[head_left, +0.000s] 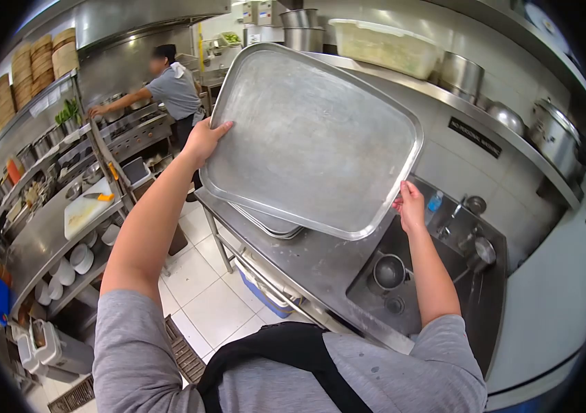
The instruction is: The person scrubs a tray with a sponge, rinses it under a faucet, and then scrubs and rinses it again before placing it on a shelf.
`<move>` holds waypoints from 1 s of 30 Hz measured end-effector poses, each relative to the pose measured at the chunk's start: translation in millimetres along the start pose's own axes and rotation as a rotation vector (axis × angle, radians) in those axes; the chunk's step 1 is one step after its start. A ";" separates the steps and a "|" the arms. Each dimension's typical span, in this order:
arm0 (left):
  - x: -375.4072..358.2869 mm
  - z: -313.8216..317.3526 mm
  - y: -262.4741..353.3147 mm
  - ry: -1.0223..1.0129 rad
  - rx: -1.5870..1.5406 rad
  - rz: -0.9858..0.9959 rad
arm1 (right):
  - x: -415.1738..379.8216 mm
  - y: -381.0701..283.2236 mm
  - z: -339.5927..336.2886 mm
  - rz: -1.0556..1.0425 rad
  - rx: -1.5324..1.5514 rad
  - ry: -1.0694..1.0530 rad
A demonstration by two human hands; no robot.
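A large metal baking tray (313,141) with rounded corners and a raised rim is held up in front of me, tilted. My left hand (207,141) grips its left edge, the thumb over the rim. At the lower right edge, my right hand (410,204) is closed round the rim. Below it, a stack of trays (269,225) lies on the metal counter (307,265), partly hidden by the raised tray. Beside my right forearm is the sink (369,289), with a small pot (390,271) in it.
A faucet (455,215) and a blue-tinted bottle (435,201) stand behind the sink. Overhead, a wall shelf (475,113) carries pots and a plastic tub (384,48). Another person (175,93) works at the stove. Left, shelving holds bowls and a cutting board (90,206) with a knife.
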State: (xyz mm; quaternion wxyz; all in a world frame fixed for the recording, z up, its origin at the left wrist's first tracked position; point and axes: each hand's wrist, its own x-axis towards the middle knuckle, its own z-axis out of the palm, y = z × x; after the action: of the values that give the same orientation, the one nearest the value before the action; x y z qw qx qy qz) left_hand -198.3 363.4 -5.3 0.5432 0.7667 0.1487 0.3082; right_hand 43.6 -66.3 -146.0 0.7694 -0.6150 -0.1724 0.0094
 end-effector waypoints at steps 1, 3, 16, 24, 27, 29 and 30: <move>5.7 -3.2 -4.8 0.042 -0.008 -0.032 | 6.4 -5.4 4.6 -0.032 0.030 -0.002; 14.3 -7.0 -18.7 0.086 -0.022 -0.078 | 18.6 -16.9 15.5 -0.047 0.052 -0.028; 91.4 -13.1 -117.4 -0.072 -0.263 -0.176 | 43.6 -77.0 71.4 -0.060 0.250 -0.072; 152.4 7.6 -163.9 -0.236 -0.377 -0.241 | 48.5 -76.0 95.6 -0.090 0.158 0.002; 168.2 3.8 -175.6 -0.355 -0.498 -0.176 | 51.6 -68.6 106.4 -0.092 0.106 0.054; 172.6 0.9 -172.6 -0.389 -0.499 -0.141 | 46.7 -61.4 114.2 -0.089 0.080 0.111; 177.4 0.0 -171.6 -0.404 -0.496 -0.096 | 44.4 -58.2 118.1 -0.095 0.102 0.155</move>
State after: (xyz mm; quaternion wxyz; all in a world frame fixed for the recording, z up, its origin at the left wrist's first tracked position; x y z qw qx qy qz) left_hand -44.2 525.9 -108.7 0.7457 0.6490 -0.0058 0.1507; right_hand 41.2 41.0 -57.7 0.8104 -0.5650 -0.1405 -0.0659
